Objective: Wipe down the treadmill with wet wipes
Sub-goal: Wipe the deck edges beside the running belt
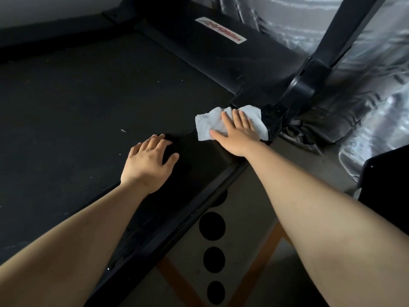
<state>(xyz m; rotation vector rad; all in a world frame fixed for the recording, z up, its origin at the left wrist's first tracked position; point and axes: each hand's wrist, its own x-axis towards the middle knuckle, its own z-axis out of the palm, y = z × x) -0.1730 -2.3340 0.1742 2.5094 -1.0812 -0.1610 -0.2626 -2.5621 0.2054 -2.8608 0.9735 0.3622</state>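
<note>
The black treadmill fills the left of the view, its dark belt [88, 103] speckled with a few light crumbs. A white wet wipe [207, 124] lies spread on the right side rail near the base of the upright post [294, 89]. My right hand [235, 131] presses flat on the wipe with straight fingers. My left hand [148, 160] rests on the belt's right edge beside the rail, fingers slightly bent, holding nothing.
The motor cover [221, 47] with a white and red label lies beyond the wipe. Shiny grey fabric [365, 63] bunches up at the right. The floor mat [221, 240] beside the rail shows black dots and orange lines. A dark object [389, 185] stands at the right edge.
</note>
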